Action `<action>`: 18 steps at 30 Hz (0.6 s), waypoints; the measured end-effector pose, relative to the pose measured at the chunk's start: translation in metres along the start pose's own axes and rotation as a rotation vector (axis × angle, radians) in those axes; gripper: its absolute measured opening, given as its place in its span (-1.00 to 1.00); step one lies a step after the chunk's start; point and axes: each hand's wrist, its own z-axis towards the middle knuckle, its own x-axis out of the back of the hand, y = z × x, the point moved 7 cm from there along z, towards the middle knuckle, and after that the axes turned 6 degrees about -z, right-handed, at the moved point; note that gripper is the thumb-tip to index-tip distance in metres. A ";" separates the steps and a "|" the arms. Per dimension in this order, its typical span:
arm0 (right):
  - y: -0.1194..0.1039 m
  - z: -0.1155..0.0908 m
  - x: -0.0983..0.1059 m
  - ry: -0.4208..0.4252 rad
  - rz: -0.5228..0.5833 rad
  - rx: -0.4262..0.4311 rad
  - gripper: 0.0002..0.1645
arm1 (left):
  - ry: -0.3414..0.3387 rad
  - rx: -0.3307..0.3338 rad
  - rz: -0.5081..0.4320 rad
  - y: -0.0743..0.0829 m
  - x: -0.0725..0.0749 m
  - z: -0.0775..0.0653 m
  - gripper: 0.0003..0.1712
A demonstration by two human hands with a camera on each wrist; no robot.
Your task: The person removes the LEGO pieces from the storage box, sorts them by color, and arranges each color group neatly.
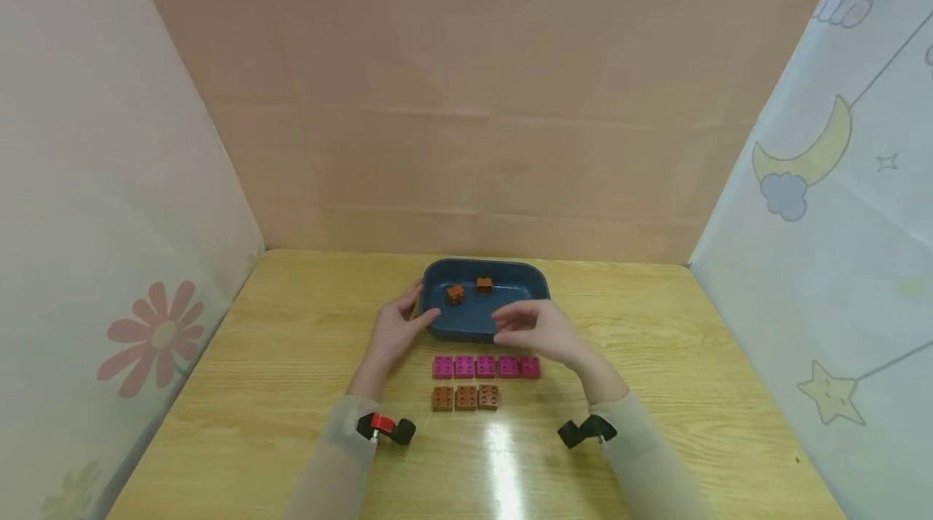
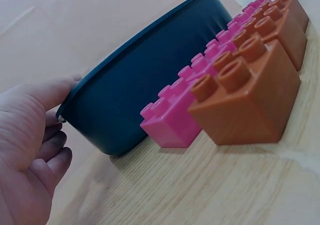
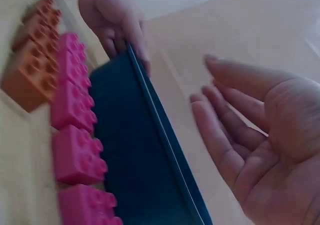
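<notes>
A dark blue tub (image 1: 474,332) stands on the table with two orange building bricks inside, one brick (image 1: 455,294) tilted and another brick (image 1: 484,285) to its right. My left hand (image 1: 394,334) grips the tub's left end, thumb over the rim and fingers outside, as the left wrist view also shows. Above the tub's right front part is my right hand (image 1: 541,331); in the right wrist view the hand (image 3: 265,140) has its thumb and fingers apart with nothing between them. A row of pink bricks (image 1: 485,367) lies before the tub, with three orange bricks (image 1: 466,398) nearer me.
The pale wooden table (image 1: 306,317) carries everything. A plain beige backdrop (image 1: 466,115) rises behind it. Light side panels flank the table, the left panel (image 1: 95,180) with flowers, the right panel (image 1: 787,285) with a moon and star.
</notes>
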 end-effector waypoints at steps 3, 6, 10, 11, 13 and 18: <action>0.008 0.029 0.012 0.060 0.051 -0.051 -0.56 | 0.001 -0.007 -0.004 0.000 0.001 0.000 -0.12; 0.014 0.059 0.009 0.086 0.018 -0.077 -0.53 | 0.011 -0.013 -0.003 0.000 0.004 0.001 -0.15; 0.016 0.090 -0.007 0.098 -0.117 -0.054 -0.55 | 0.021 -0.011 0.007 0.000 0.005 0.001 -0.18; 0.017 0.095 -0.011 0.105 -0.156 -0.051 -0.56 | 0.019 -0.009 0.005 0.000 0.005 0.001 -0.18; 0.020 0.101 -0.018 0.116 -0.202 -0.049 -0.58 | 0.012 -0.004 0.009 -0.001 0.004 0.001 -0.18; 0.025 0.109 -0.025 0.125 -0.263 -0.041 -0.60 | 0.005 -0.005 0.004 -0.003 0.002 0.000 -0.18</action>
